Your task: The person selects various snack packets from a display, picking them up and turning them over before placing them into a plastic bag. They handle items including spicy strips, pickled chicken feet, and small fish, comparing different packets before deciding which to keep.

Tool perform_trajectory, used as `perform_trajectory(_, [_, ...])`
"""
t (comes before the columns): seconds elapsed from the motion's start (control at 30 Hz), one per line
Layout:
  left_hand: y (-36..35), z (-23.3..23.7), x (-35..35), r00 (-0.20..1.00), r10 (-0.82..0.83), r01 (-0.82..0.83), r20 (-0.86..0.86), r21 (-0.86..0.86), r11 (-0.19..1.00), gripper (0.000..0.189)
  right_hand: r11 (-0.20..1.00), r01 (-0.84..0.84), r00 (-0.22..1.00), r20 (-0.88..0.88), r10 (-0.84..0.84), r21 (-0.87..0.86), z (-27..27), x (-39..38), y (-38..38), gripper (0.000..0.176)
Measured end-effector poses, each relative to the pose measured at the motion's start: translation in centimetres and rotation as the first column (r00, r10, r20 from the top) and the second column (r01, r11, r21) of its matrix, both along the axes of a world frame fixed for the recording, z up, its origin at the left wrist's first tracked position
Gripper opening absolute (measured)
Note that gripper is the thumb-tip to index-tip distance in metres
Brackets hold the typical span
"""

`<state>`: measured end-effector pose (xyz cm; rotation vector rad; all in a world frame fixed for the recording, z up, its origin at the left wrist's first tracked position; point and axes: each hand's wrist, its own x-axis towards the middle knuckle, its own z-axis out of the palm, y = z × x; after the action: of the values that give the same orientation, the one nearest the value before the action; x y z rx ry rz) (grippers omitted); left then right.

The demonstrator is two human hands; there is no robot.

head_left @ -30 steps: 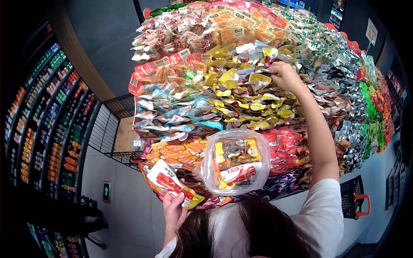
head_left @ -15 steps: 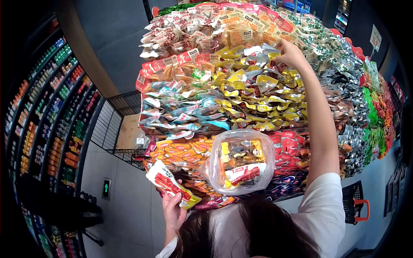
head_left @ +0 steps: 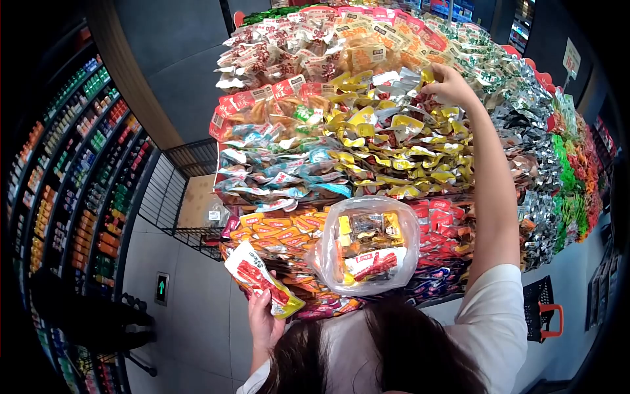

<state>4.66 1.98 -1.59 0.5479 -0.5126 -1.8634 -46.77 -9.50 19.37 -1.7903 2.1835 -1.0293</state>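
Note:
My left hand point(head_left: 264, 323) holds a white, red and yellow snack packet point(head_left: 261, 279), tilted, at the lower left of the display. My right hand point(head_left: 449, 87) reaches to the far part of the display, its fingers bent at the edge of the yellow and silver packets point(head_left: 394, 125); whether they hold a packet I cannot make out. Between my arms an open clear plastic bag point(head_left: 411, 253) rests on the orange and red packets. Inside it lie several packets, one of them white and red point(head_left: 375, 264) like the one in my left hand.
Tall shelves of bottles point(head_left: 85, 217) line the left side. Beside the display stands a wire rack point(head_left: 161, 190) with a cardboard box point(head_left: 197, 200). A dark-clothed person point(head_left: 85, 315) is at the lower left. A black basket with an orange handle point(head_left: 539, 308) sits at the lower right.
My right hand has shifted slightly right, its fingers more bent. The packet in my left hand has moved slightly down. The bag has stayed in place.

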Motion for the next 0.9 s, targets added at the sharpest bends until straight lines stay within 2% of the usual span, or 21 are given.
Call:
perform_trajectory(0.03, [0.0, 0.2, -0.1, 1.0, -0.001, 0.001, -0.001, -0.001, 1.0, 0.043, 1.0, 0.001, 1.0, -0.001, -0.001, -0.001, 0.1, -0.4, 0.3, 0.039])
perform_trajectory(0.1, [0.2, 0.7, -0.3, 1.0, 0.021, -0.022, 0.021, 0.01, 1.0, 0.043, 0.973, -0.065, 0.981, 0.167, 0.104, -0.22, 0.3, -0.7, 1.1, 0.036])
perform_trajectory(0.2, [0.2, 1.1, -0.6, 0.999, -0.02, 0.019, 0.035, 0.012, 1.0, 0.044, 0.95, -0.068, 0.976, 0.176, 0.126, -0.303, 1.8, -0.8, 3.0, 0.036])
perform_trajectory(0.23, [0.2, 1.1, -0.6, 0.999, -0.02, 0.02, 0.035, 0.013, 1.0, 0.044, 0.894, -0.002, 0.989, 0.129, 0.067, -0.447, 2.2, -0.7, 3.6, 0.034])
perform_trajectory(0.33, [0.3, 1.2, -0.7, 0.994, -0.054, 0.052, 0.098, 0.029, 0.998, 0.041, 0.736, -0.092, 0.971, 0.102, 0.215, -0.671, 3.6, 0.9, 6.2, 0.027])
perform_trajectory(0.4, [0.3, 1.6, -1.3, 0.984, -0.041, 0.041, 0.174, 0.003, 0.999, 0.042, 0.665, -0.089, 0.948, 0.143, 0.286, -0.742, 3.3, 4.2, 7.9, 0.022])
perform_trajectory(0.53, [0.1, 3.4, -2.9, 0.967, -0.031, 0.06, 0.253, -0.108, 0.992, 0.056, 0.706, -0.016, 0.792, 0.422, 0.442, -0.708, -2.3, 14.3, 11.1, 0.022])
perform_trajectory(0.6, [0.1, 4.0, -3.6, 0.967, 0.021, 0.022, 0.256, -0.164, 0.986, 0.062, 0.777, -0.006, 0.658, 0.582, 0.477, -0.629, -6.0, 17.9, 12.4, 0.027])
perform_trajectory(0.63, [0.1, 4.4, -3.7, 0.965, 0.03, 0.021, 0.26, -0.193, 0.981, 0.064, 0.794, -0.01, 0.54, 0.665, 0.516, -0.608, -7.9, 19.4, 12.8, 0.031])
perform_trajectory(0.73, [-0.1, 3.1, -3.3, 0.966, -0.068, 0.103, 0.248, -0.129, 0.986, 0.05, 0.855, -0.016, 0.21, 0.834, 0.511, -0.519, -11.9, 23.7, 13.6, 0.042])
perform_trajectory(0.8, [0.0, 3.5, -3.8, 0.976, -0.145, 0.156, 0.165, -0.053, 0.986, 0.038, 0.886, -0.006, 0.168, 0.873, 0.458, -0.463, -12.6, 26.5, 13.9, 0.044])
perform_trajectory(0.87, [0.1, 3.4, -4.1, 0.974, -0.193, 0.195, 0.122, -0.009, 0.981, 0.042, 0.917, 0.029, 0.148, 0.909, 0.389, -0.397, -12.8, 28.8, 14.1, 0.043])
perform_trajectory(0.9, [0.2, 3.5, -4.4, 0.981, -0.176, 0.175, 0.076, 0.021, 0.984, 0.042, 0.937, 0.013, 0.091, 0.934, 0.345, -0.348, -13.6, 29.3, 14.1, 0.039])
